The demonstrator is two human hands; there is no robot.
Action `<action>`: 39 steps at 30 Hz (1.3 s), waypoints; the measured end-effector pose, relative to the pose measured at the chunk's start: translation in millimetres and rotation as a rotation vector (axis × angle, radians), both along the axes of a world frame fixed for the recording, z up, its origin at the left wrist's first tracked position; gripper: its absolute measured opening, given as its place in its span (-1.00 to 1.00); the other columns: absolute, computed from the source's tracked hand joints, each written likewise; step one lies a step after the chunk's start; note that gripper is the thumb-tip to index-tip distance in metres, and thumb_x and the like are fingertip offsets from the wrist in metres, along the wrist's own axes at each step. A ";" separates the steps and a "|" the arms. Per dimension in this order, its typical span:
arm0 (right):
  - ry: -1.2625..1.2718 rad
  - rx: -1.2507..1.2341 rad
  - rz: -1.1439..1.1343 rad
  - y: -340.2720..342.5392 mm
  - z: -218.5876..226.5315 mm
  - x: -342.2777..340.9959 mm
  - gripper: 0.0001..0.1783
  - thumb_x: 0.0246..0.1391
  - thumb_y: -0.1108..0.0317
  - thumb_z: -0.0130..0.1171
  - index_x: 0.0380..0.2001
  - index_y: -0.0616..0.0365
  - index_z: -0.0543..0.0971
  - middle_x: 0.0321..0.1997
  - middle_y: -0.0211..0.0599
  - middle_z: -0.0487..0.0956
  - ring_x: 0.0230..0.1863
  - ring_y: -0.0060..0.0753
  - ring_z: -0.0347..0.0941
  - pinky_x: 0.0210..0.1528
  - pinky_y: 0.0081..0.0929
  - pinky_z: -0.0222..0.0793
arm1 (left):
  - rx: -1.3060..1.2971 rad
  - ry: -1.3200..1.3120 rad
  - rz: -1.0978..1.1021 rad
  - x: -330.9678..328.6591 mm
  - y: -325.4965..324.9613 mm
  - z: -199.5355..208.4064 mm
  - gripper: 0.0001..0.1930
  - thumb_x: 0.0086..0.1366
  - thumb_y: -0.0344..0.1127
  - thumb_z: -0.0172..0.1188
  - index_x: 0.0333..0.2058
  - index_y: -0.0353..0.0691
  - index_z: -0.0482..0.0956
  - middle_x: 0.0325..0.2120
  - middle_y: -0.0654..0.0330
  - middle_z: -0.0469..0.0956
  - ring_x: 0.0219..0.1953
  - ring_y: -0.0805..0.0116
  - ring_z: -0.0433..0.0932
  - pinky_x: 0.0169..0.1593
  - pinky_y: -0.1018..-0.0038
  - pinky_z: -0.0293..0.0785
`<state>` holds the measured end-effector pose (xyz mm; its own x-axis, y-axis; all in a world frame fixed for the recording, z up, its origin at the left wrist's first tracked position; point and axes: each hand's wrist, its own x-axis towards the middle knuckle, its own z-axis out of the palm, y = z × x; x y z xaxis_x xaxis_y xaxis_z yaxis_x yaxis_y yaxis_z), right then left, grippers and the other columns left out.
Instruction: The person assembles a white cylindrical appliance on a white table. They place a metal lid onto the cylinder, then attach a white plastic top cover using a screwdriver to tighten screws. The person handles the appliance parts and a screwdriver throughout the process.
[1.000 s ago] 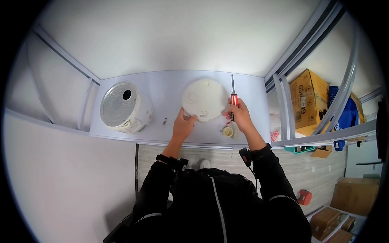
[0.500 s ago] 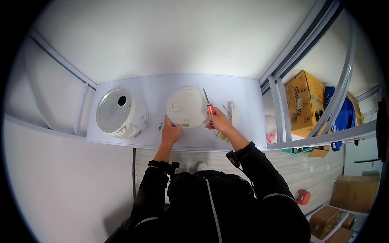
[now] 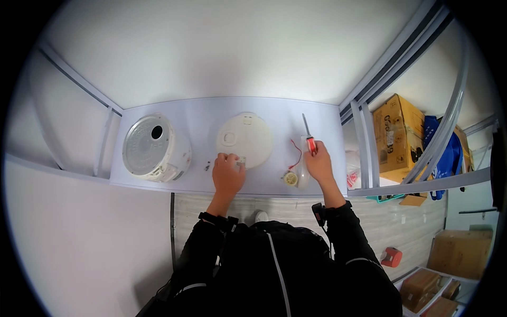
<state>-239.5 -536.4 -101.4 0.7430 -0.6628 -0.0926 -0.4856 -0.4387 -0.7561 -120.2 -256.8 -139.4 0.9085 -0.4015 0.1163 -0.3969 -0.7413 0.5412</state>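
Two hands on the worktop (image 3: 195,119): left hand (image 3: 228,174), fingers curled on the near edge of the round lid (image 3: 244,139), centre; right hand (image 3: 318,165), fingers closed round a screwdriver (image 3: 308,137), right. White cooker (image 3: 153,148) stands far left.

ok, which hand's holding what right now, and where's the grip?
The right hand holds the screwdriver by its red handle, shaft pointing away from the person. The left hand grips nothing; its fingertips rest on the near edge of the round white lid.
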 end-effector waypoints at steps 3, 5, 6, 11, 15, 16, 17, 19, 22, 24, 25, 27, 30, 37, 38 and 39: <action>0.105 -0.096 -0.055 -28.0 -18.4 -17.9 -0.47 0.12 0.28 0.12 0.15 0.27 0.50 0.08 0.17 0.56 0.08 0.15 0.55 0.15 -0.07 0.47 | 0.005 -0.112 -0.093 -6.5 -12.2 -5.3 -0.70 0.09 -0.23 0.42 -0.20 -0.17 0.65 -0.09 0.14 0.46 -0.01 0.07 0.45 0.03 0.15 0.41; 0.126 -0.103 -0.040 -33.7 -30.5 -25.2 -0.48 0.13 0.29 0.12 0.16 0.28 0.49 0.07 0.18 0.55 0.09 0.19 0.54 0.15 -0.06 0.46 | 0.020 -0.101 -0.099 -9.3 -19.5 -2.8 -0.71 0.08 -0.23 0.43 -0.22 -0.16 0.64 -0.07 0.15 0.44 0.04 0.07 0.41 0.07 0.13 0.36; 0.137 -0.104 -0.031 -33.9 -34.1 -29.4 -0.48 0.14 0.30 0.11 0.17 0.28 0.48 0.07 0.18 0.55 0.09 0.21 0.53 0.16 -0.05 0.46 | 0.031 -0.095 -0.101 -10.3 -21.2 -2.2 -0.71 0.07 -0.23 0.43 -0.23 -0.15 0.63 -0.06 0.16 0.44 0.06 0.07 0.39 0.09 0.12 0.33; -0.082 -0.134 0.066 13.7 -21.6 -25.8 -0.48 0.24 0.29 0.08 0.25 0.19 0.42 0.05 0.21 0.54 0.08 0.30 0.52 0.14 0.03 0.46 | 0.090 -0.116 -0.068 -12.1 -22.7 -5.7 -0.68 0.02 -0.22 0.52 -0.29 -0.12 0.61 -0.03 0.16 0.40 0.11 0.06 0.33 0.15 0.11 0.29; -0.050 -0.043 0.183 46.0 -16.6 -11.9 -0.45 0.30 0.28 0.08 0.32 0.10 0.34 0.00 0.26 0.55 -0.01 0.35 0.55 0.08 0.12 0.48 | 0.086 -0.170 -0.094 -11.6 -21.0 -11.2 -0.65 0.01 -0.19 0.58 -0.31 -0.14 0.60 -0.01 0.15 0.38 0.12 0.03 0.31 0.15 0.10 0.31; 0.002 -0.043 0.216 51.7 -17.9 -8.2 -0.45 0.30 0.28 0.08 0.33 0.07 0.32 -0.01 0.27 0.55 -0.03 0.36 0.55 0.06 0.14 0.48 | 0.070 -0.138 -0.110 -10.7 -19.2 -13.0 -0.65 0.02 -0.20 0.57 -0.31 -0.16 0.60 0.00 0.14 0.38 0.13 0.01 0.30 0.16 0.09 0.32; 0.054 -0.044 0.250 56.6 -21.4 -4.4 -0.44 0.30 0.29 0.08 0.34 0.05 0.31 -0.01 0.29 0.55 -0.05 0.37 0.56 0.05 0.16 0.49 | 0.055 -0.105 -0.126 -9.8 -16.8 -14.7 -0.65 0.03 -0.21 0.57 -0.31 -0.18 0.60 0.01 0.12 0.37 0.13 0.00 0.30 0.16 0.08 0.33; 0.112 -0.059 0.299 62.4 -32.8 4.0 -0.44 0.30 0.29 0.09 0.34 0.02 0.31 -0.02 0.32 0.55 -0.08 0.38 0.56 0.03 0.19 0.49 | -0.003 -0.068 -0.144 -8.3 -14.8 -15.4 -0.65 0.05 -0.23 0.56 -0.30 -0.23 0.59 0.03 0.08 0.36 0.15 -0.03 0.28 0.16 0.07 0.36; 0.141 -0.095 0.346 73.0 -37.5 13.1 -0.46 0.29 0.28 0.10 0.32 -0.02 0.36 -0.01 0.33 0.56 -0.07 0.37 0.57 0.04 0.18 0.50 | -0.084 -0.062 -0.155 -8.1 -8.4 -13.9 -0.64 0.06 -0.26 0.56 -0.29 -0.29 0.57 0.05 0.02 0.35 0.18 -0.09 0.26 0.18 0.05 0.37; 0.167 -0.126 0.379 77.0 -28.6 15.8 -0.48 0.29 0.26 0.09 0.31 -0.04 0.40 0.00 0.28 0.57 -0.05 0.34 0.59 0.06 0.16 0.51 | -0.094 -0.084 -0.161 -5.5 -4.5 -11.8 -0.63 0.07 -0.28 0.55 -0.28 -0.33 0.56 0.06 -0.03 0.34 0.18 -0.12 0.25 0.20 0.03 0.35; 0.208 -0.131 0.376 80.5 -23.0 17.3 -0.47 0.28 0.24 0.10 0.30 -0.03 0.41 0.00 0.25 0.58 -0.03 0.32 0.59 0.07 0.13 0.52 | -0.103 -0.098 -0.151 -5.9 -2.1 -10.4 -0.62 0.07 -0.28 0.56 -0.27 -0.33 0.55 0.06 -0.04 0.33 0.18 -0.13 0.24 0.20 0.03 0.35; 0.287 -0.144 0.365 88.1 -13.7 18.9 -0.46 0.26 0.20 0.11 0.29 0.01 0.43 0.00 0.19 0.60 0.01 0.29 0.60 0.09 0.08 0.54 | -0.125 -0.129 -0.133 -9.2 3.3 -5.8 -0.60 0.08 -0.26 0.56 -0.26 -0.34 0.53 0.06 -0.06 0.33 0.18 -0.15 0.24 0.19 0.04 0.34; 0.359 -0.187 0.410 92.1 -6.4 25.4 -0.41 0.22 0.17 0.12 0.31 0.01 0.42 0.00 0.13 0.62 0.04 0.24 0.62 0.07 0.03 0.57 | -0.173 -0.165 -0.154 -10.9 8.9 5.8 -0.58 0.08 -0.26 0.56 -0.25 -0.34 0.52 0.06 -0.07 0.33 0.17 -0.16 0.24 0.19 0.04 0.33; 0.360 -0.306 0.474 95.6 -28.6 48.4 -0.51 0.19 0.16 0.16 0.20 -0.08 0.57 0.04 0.06 0.65 -0.08 0.16 0.68 -0.10 -0.02 0.63 | -0.269 -0.213 -0.242 -19.4 12.5 38.6 -0.60 0.05 -0.24 0.59 -0.30 -0.23 0.52 0.06 -0.03 0.36 0.17 -0.12 0.28 0.21 0.01 0.29; 0.309 -0.318 0.483 96.7 -28.8 48.5 -0.52 0.18 0.14 0.17 0.18 -0.09 0.59 0.04 0.04 0.66 -0.08 0.14 0.69 -0.11 -0.04 0.63 | -0.262 -0.222 -0.254 -20.5 13.9 42.5 -0.61 0.04 -0.23 0.59 -0.32 -0.22 0.52 0.07 -0.02 0.36 0.17 -0.12 0.28 0.21 0.01 0.29; 0.262 -0.328 0.491 97.5 -27.2 46.7 -0.53 0.18 0.13 0.19 0.16 -0.11 0.60 0.04 0.02 0.67 -0.08 0.11 0.69 -0.13 -0.06 0.63 | -0.257 -0.228 -0.266 -22.3 15.8 44.8 -0.61 0.04 -0.23 0.60 -0.33 -0.21 0.53 0.07 -0.01 0.37 0.18 -0.12 0.29 0.21 0.01 0.29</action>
<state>-192.8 -438.8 -128.6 0.9474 -0.2757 -0.1624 -0.3194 -0.8452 -0.4284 -142.5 -241.0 -94.6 0.7169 -0.5501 0.4283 -0.6865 -0.4498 0.5713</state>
